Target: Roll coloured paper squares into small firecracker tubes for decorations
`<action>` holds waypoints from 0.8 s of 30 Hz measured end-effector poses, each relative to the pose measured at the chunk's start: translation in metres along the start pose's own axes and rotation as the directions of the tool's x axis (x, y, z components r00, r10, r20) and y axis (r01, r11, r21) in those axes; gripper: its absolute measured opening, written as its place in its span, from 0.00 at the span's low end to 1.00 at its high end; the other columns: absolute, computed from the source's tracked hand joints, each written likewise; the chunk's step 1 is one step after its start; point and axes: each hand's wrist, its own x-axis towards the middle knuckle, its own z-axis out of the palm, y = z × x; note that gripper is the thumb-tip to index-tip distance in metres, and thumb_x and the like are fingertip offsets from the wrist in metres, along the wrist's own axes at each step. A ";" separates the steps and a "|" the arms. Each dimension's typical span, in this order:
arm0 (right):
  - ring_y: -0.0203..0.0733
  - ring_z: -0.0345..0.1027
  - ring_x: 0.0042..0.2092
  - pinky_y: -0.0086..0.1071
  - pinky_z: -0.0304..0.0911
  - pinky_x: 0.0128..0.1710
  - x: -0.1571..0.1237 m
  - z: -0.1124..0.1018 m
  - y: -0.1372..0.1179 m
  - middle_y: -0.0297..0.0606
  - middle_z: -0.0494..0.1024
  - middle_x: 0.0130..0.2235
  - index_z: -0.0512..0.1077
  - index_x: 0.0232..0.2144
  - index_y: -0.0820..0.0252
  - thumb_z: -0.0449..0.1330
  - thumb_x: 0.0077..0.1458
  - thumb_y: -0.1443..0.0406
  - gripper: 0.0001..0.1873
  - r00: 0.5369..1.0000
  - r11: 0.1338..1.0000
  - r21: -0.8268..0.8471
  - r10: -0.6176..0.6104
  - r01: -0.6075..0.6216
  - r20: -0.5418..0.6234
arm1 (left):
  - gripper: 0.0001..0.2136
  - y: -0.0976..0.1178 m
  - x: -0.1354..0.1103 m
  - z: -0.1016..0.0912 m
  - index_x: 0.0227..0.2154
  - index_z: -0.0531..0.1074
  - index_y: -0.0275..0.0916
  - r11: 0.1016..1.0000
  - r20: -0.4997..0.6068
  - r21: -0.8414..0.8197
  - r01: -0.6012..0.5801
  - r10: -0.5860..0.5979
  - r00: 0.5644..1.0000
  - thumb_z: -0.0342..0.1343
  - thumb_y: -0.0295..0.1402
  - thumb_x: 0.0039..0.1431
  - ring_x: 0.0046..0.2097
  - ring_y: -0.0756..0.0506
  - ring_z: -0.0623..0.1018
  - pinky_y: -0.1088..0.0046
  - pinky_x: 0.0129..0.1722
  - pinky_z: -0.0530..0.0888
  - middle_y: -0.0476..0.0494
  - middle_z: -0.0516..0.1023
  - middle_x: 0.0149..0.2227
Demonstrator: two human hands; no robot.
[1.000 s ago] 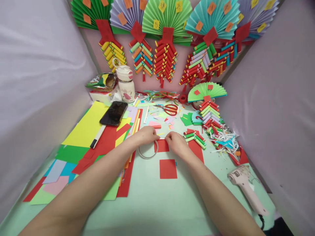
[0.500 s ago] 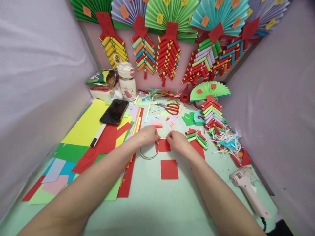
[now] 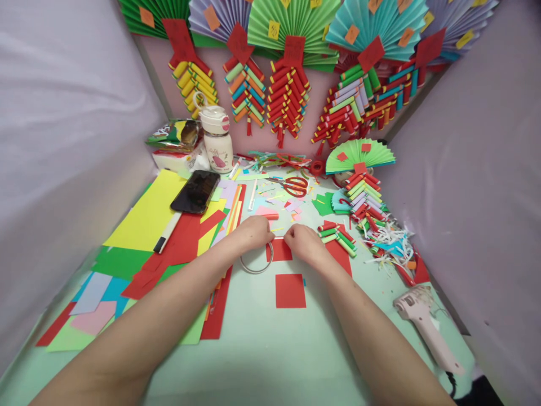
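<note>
My left hand [image 3: 258, 230] and my right hand [image 3: 301, 239] face each other at mid-table, fingers closed on the far edge of a red paper square [image 3: 280, 251]. A thin pale line shows along that edge between them; whether it is a fold or a rolled edge I cannot tell. A silver bangle [image 3: 257, 273] hangs from my left wrist. Nearer to me lies a second red paper square [image 3: 290, 291], flat. Just beyond my left hand is a red paper roll [image 3: 270, 216]. Small red and green paper rolls [image 3: 338, 238] lie right of my right hand.
Coloured paper sheets [image 3: 135, 220] cover the left side, with a phone [image 3: 195, 192] on them. Scissors [image 3: 295, 186] lie among scraps at the back, near a bottle [image 3: 217, 148]. A glue gun [image 3: 426, 324] rests at right. Paper fans [image 3: 293, 25] hang behind.
The view has shifted very slightly. Both hands stay at the red paper's far edge, with hardly any movement.
</note>
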 end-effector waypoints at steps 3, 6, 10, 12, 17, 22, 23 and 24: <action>0.39 0.64 0.27 0.30 0.46 0.24 0.000 0.001 0.000 0.41 0.74 0.25 0.70 0.20 0.59 0.53 0.49 0.68 0.10 1.000 1.000 0.012 0.009 -0.009 -0.007 | 0.11 0.001 -0.001 0.000 0.22 0.74 0.38 1.000 0.002 0.007 -0.008 0.008 1.000 0.49 0.36 0.50 0.30 0.45 0.73 0.72 0.26 0.61 0.41 0.77 0.28; 0.39 0.65 0.28 0.30 0.47 0.24 0.002 0.001 0.001 0.40 0.75 0.25 0.70 0.19 0.59 0.55 0.47 0.66 0.08 1.000 0.999 0.030 0.016 -0.015 -0.021 | 0.11 0.000 0.000 0.001 0.21 0.74 0.38 1.000 -0.007 0.013 -0.008 0.008 1.000 0.49 0.37 0.50 0.29 0.46 0.73 0.72 0.26 0.61 0.42 0.77 0.26; 0.39 0.65 0.29 0.29 0.49 0.26 0.004 0.002 0.005 0.39 0.76 0.28 0.71 0.23 0.59 0.56 0.46 0.67 0.05 0.998 0.998 0.055 0.015 -0.012 -0.053 | 0.11 0.001 0.000 0.001 0.20 0.73 0.39 1.000 -0.011 0.017 0.004 -0.004 1.000 0.49 0.37 0.49 0.28 0.46 0.73 0.73 0.25 0.61 0.43 0.76 0.25; 0.39 0.66 0.31 0.29 0.50 0.28 0.003 0.001 0.008 0.39 0.76 0.29 0.71 0.24 0.60 0.55 0.47 0.67 0.05 0.997 0.998 0.066 0.012 -0.007 -0.070 | 0.11 0.001 0.000 0.001 0.21 0.74 0.38 1.000 -0.015 0.023 0.002 -0.001 1.000 0.50 0.36 0.49 0.29 0.46 0.74 0.73 0.25 0.62 0.42 0.77 0.26; 0.38 0.66 0.36 0.28 0.55 0.35 -0.009 -0.003 0.010 0.38 0.75 0.35 0.70 0.34 0.60 0.51 0.51 0.70 0.09 0.958 0.978 0.130 -0.127 0.165 -0.259 | 0.10 -0.001 0.000 0.002 0.25 0.74 0.39 1.000 -0.020 -0.004 -0.011 0.011 1.000 0.50 0.37 0.50 0.31 0.45 0.74 0.73 0.25 0.62 0.41 0.78 0.30; 0.39 0.64 0.37 0.29 0.56 0.39 -0.016 0.006 0.003 0.38 0.73 0.34 0.71 0.32 0.60 0.52 0.54 0.70 0.07 0.912 0.924 0.130 -0.321 0.361 -0.255 | 0.10 -0.001 -0.001 0.002 0.25 0.74 0.39 1.000 -0.036 -0.026 -0.010 0.009 0.999 0.51 0.37 0.49 0.32 0.44 0.75 0.72 0.25 0.63 0.41 0.79 0.30; 0.38 0.64 0.36 0.29 0.56 0.38 -0.015 0.009 0.002 0.38 0.73 0.34 0.70 0.31 0.60 0.52 0.55 0.70 0.07 0.921 0.930 0.141 -0.299 0.340 -0.247 | 0.10 0.000 -0.002 0.002 0.25 0.74 0.39 1.000 -0.033 -0.025 -0.010 0.009 0.999 0.51 0.37 0.49 0.32 0.44 0.75 0.72 0.26 0.63 0.42 0.79 0.30; 0.38 0.64 0.36 0.29 0.55 0.37 -0.014 0.011 0.000 0.37 0.73 0.33 0.70 0.30 0.60 0.52 0.55 0.69 0.07 0.932 0.938 0.153 -0.269 0.311 -0.243 | 0.10 0.001 -0.003 0.001 0.25 0.74 0.39 1.000 -0.030 -0.022 -0.009 0.009 1.000 0.50 0.36 0.50 0.32 0.44 0.75 0.72 0.25 0.63 0.42 0.78 0.29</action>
